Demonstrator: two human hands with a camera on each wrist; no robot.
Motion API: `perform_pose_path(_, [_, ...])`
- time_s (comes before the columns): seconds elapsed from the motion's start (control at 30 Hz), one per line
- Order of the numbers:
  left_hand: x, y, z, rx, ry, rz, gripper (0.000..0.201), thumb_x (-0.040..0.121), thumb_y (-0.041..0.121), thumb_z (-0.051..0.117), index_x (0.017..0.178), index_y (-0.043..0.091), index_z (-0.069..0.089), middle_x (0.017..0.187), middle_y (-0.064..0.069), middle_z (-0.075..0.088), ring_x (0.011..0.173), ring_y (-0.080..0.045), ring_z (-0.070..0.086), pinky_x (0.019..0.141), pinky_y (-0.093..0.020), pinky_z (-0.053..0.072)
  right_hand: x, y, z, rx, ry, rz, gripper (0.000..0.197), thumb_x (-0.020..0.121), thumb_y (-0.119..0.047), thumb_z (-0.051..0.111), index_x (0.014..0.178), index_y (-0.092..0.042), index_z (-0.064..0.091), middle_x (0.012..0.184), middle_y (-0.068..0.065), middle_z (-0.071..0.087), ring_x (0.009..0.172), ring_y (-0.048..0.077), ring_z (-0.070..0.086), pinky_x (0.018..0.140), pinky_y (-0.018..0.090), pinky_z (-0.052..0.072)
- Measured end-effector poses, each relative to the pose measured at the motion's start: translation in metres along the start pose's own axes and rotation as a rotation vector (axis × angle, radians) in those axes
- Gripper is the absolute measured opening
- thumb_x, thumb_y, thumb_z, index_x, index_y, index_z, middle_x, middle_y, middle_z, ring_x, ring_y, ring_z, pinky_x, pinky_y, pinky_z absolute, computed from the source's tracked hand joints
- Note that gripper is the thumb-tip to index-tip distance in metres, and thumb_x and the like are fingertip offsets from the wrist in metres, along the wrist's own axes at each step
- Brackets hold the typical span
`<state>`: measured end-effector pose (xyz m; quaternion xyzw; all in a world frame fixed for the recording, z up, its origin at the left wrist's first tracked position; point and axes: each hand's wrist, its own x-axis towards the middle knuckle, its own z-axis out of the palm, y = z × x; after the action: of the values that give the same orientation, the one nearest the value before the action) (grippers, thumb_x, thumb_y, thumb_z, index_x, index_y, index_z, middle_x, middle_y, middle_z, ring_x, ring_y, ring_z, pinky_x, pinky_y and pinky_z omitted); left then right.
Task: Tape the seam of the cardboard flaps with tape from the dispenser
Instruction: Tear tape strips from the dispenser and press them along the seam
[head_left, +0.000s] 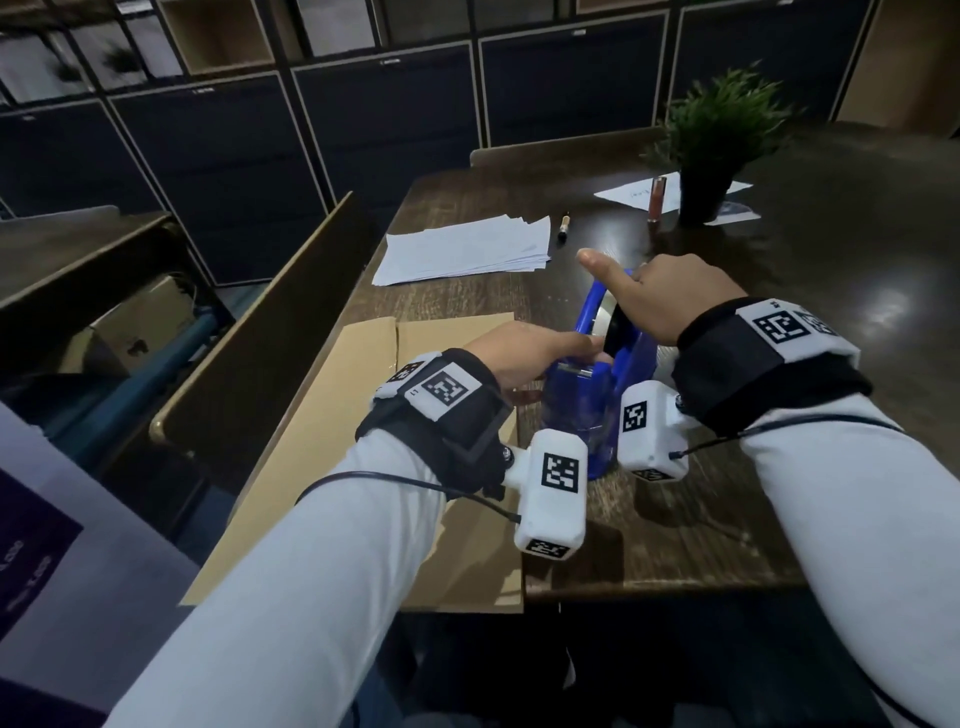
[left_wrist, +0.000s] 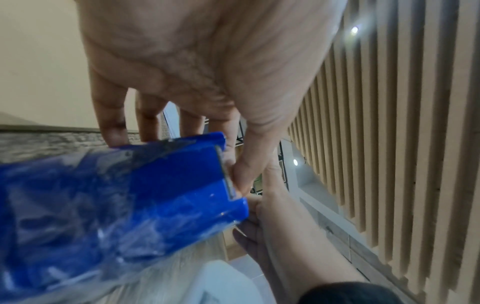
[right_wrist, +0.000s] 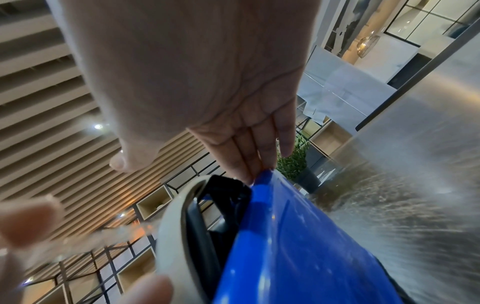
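The blue tape dispenser (head_left: 597, 379) stands on the dark wooden table (head_left: 779, 467), just right of the flat tan cardboard flaps (head_left: 363, 415) and their seam (head_left: 397, 343). My left hand (head_left: 524, 353) reaches its cutter end. In the left wrist view the thumb (left_wrist: 240, 176) and a finger meet right at the blade (left_wrist: 224, 174), pinching there; the clear tape itself hardly shows. My right hand (head_left: 670, 296) lies on top of the dispenser with straight fingers (right_wrist: 252, 160) touching the blue rim (right_wrist: 265, 176), thumb stuck out. The pale tape roll (right_wrist: 171, 226) sits inside.
A stack of white paper (head_left: 467, 249), a pen (head_left: 563, 226), a red tube (head_left: 657, 200) and a potted plant (head_left: 717, 135) lie farther back on the table. A tall brown flap (head_left: 270, 322) stands at the left. The table's front edge (head_left: 649, 590) is near my arms.
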<state>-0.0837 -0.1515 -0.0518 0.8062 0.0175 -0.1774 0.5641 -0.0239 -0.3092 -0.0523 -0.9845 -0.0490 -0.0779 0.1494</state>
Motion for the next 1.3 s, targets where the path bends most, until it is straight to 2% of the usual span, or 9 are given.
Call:
perform_pose_path(0.17, [-0.004,0.003,-0.001,-0.093,-0.004,-0.038,0.018,0.089,0.035,0.062,0.082,0.022,0.072,0.077,0.015,0.069,0.082,-0.01,0.055,0.081,-0.028,0.043,0.0,0.0,0.002,0.004,0.0,-0.012,0.1,0.059,-0.091,-0.007,0.064,-0.009,0.05,0.074,0.013,0.057,0.072,0.029,0.056,0.064,0.034,0.037])
perform_pose_path(0.3, [-0.006,0.007,-0.005,-0.053,0.004,-0.03,0.022,0.085,0.039,0.065,0.076,0.022,0.075,0.103,0.008,0.071,0.107,-0.021,0.053,0.105,-0.043,0.039,0.002,-0.001,0.001,-0.019,-0.018,0.0,0.106,0.059,-0.09,-0.009,0.07,-0.008,0.057,0.077,0.013,0.059,0.072,0.027,0.056,0.063,0.033,0.036])
perform_pose_path(0.4, [-0.009,0.009,-0.008,-0.032,0.005,-0.029,0.02,0.087,0.038,0.063,0.081,0.021,0.073,0.097,0.01,0.068,0.111,-0.021,0.051,0.108,-0.051,0.034,0.002,0.001,0.0,-0.021,-0.025,0.005,0.108,0.06,-0.089,-0.008,0.075,-0.007,0.061,0.078,0.013,0.06,0.073,0.027,0.057,0.063,0.033,0.036])
perform_pose_path(0.5, [-0.015,0.006,-0.009,-0.011,0.001,-0.025,0.018,0.087,0.037,0.063,0.084,0.023,0.074,0.11,0.007,0.065,0.12,-0.023,0.047,0.108,-0.051,0.033,0.003,0.003,0.001,-0.015,-0.011,-0.003,0.109,0.058,-0.089,-0.01,0.072,-0.007,0.06,0.077,0.013,0.06,0.073,0.027,0.057,0.063,0.033,0.037])
perform_pose_path(0.63, [-0.02,-0.001,-0.008,-0.03,0.001,0.004,0.024,0.086,0.038,0.064,0.069,0.024,0.075,0.123,0.004,0.064,0.124,-0.024,0.044,0.105,-0.049,0.034,0.004,0.003,0.003,-0.008,0.0,-0.008,0.108,0.056,-0.09,-0.01,0.068,-0.008,0.058,0.075,0.012,0.059,0.07,0.026,0.057,0.063,0.033,0.039])
perform_pose_path(0.87, [-0.026,-0.015,-0.004,-0.106,0.014,0.043,0.025,0.084,0.034,0.067,0.062,0.025,0.075,0.117,0.008,0.067,0.12,-0.02,0.048,0.102,-0.046,0.039,0.004,0.003,0.005,-0.02,0.003,-0.008,0.11,0.051,-0.092,-0.012,0.068,-0.009,0.058,0.08,0.01,0.06,0.072,0.025,0.056,0.063,0.033,0.039])
perform_pose_path(1.07, [-0.03,-0.023,0.0,-0.144,0.006,0.05,0.024,0.087,0.033,0.065,0.068,0.022,0.074,0.09,0.014,0.072,0.089,-0.007,0.058,0.091,-0.034,0.044,0.003,0.001,0.005,-0.044,0.006,-0.007,0.102,0.06,-0.089,-0.008,0.065,-0.009,0.056,0.077,0.01,0.059,0.066,0.022,0.054,0.061,0.032,0.037])
perform_pose_path(1.17, [-0.032,-0.025,0.002,-0.154,0.009,0.054,0.023,0.088,0.034,0.064,0.071,0.021,0.074,0.086,0.012,0.071,0.083,-0.006,0.059,0.085,-0.03,0.044,0.003,0.001,0.006,-0.047,0.0,-0.008,0.103,0.055,-0.089,-0.01,0.063,-0.009,0.054,0.078,0.011,0.06,0.065,0.022,0.054,0.061,0.031,0.037])
perform_pose_path(1.3, [-0.032,-0.027,0.002,-0.167,0.005,0.056,0.026,0.089,0.033,0.063,0.068,0.022,0.073,0.081,0.011,0.069,0.078,-0.006,0.057,0.081,-0.027,0.043,0.004,0.001,0.005,-0.073,-0.015,0.0,0.099,0.062,-0.089,-0.006,0.068,-0.01,0.055,0.085,0.011,0.062,0.064,0.019,0.052,0.057,0.03,0.034])
